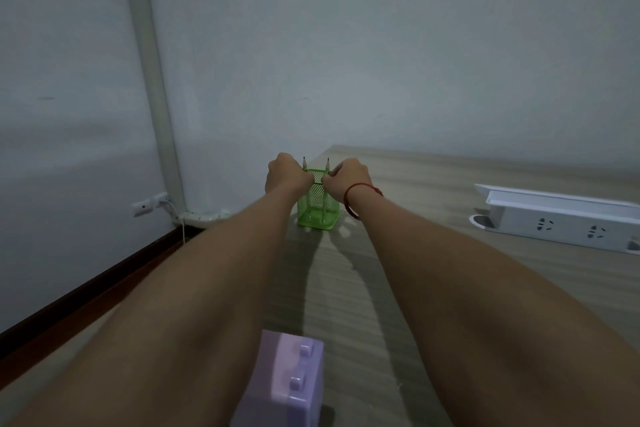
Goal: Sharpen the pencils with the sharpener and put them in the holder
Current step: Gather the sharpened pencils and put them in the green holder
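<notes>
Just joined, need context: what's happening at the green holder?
A person is setting pencils into the green mesh holder on the table. The left grip holds the left pencil and the right grip the right pencil, both tip-up inside it. The purple sharpener sits untouched nearer the camera.

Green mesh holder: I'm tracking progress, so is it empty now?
No, the left hand grips the left pencil and the right hand the right pencil, both standing tips-up inside the holder.
</notes>
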